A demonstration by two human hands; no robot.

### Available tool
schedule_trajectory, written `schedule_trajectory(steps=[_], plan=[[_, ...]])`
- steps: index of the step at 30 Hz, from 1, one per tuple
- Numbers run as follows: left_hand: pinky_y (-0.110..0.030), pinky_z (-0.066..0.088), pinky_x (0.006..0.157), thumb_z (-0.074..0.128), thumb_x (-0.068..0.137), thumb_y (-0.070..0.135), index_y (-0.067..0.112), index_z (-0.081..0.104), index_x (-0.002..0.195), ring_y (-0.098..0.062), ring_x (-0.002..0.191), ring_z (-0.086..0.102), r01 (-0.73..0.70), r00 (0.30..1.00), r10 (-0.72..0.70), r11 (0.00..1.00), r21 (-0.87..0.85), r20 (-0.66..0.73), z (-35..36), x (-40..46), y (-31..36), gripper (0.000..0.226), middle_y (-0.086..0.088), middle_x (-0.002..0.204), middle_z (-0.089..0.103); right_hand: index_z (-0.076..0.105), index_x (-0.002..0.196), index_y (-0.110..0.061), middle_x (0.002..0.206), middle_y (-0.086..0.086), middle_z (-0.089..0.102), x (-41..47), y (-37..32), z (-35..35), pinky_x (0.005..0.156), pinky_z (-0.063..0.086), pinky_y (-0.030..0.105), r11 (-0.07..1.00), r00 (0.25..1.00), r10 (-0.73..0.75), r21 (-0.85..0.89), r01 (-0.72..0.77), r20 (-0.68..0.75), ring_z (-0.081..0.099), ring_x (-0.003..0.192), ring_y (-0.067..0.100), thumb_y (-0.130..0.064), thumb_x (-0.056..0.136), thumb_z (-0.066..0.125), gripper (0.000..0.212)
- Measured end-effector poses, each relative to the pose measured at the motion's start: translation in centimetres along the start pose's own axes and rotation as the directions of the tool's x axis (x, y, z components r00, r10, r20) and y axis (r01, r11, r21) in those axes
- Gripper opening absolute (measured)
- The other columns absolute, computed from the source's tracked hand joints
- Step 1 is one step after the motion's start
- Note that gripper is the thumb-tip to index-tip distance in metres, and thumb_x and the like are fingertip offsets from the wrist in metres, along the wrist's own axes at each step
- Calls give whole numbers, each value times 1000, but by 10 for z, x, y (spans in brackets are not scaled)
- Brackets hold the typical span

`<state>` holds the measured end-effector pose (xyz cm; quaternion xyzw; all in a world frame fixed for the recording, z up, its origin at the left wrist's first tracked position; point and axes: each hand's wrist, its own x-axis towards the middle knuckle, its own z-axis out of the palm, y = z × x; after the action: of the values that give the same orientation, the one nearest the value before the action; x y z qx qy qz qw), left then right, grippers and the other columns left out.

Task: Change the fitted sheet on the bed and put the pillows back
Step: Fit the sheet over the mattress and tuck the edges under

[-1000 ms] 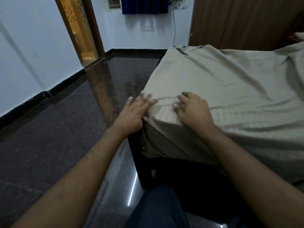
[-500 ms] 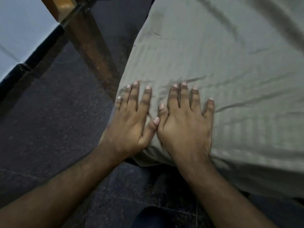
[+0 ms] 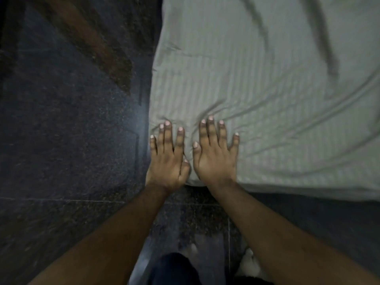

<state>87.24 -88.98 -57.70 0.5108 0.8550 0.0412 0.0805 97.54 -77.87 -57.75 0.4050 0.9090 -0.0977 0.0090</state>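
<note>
Both hands (image 3: 191, 161) side by side on sheet (image 3: 257, 83) corner, floor (image 3: 67, 130) left.

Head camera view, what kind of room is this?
Likely a bedroom: a striped sheet covers a mattress corner, both hands press flat on it, and a polished stone floor lies beside.

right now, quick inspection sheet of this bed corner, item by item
surface: dark polished stone floor, tile joints and a light glare visible
job's things: striped grey-green fitted sheet over the bed corner, creased near the fingers; pillows not in view
clutter: pale object near the bottom edge, too blurred to name
grippers: left hand and right hand flat on the corner, fingers straight
cables: nothing seen
surroundings: brown strip crosses the floor at upper left
</note>
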Motion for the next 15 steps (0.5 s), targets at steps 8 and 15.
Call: schedule_trajectory(steps=[8, 15], plan=[[-63, 13, 122, 41, 86, 38, 2, 13, 160, -44, 154, 0, -2, 980, 24, 994, -113, 198, -16, 3, 0, 87, -31, 164, 3, 18, 162, -20, 169, 4, 14, 27, -10, -51, 120, 25, 50, 999, 918, 17, 35, -33, 397, 19, 153, 29, -40, 98, 39, 69], [-49, 18, 121, 43, 98, 33, 20, 18, 161, -25, 155, 14, -257, 807, 328, 944, -208, 491, -111, 36, -63, 69, -10, 168, 15, 67, 122, -2, 126, 21, 67, 28, -66, -113, 101, 46, 38, 744, 766, 448, 283, -605, 461, 62, 117, 38, -24, 101, 54, 33]])
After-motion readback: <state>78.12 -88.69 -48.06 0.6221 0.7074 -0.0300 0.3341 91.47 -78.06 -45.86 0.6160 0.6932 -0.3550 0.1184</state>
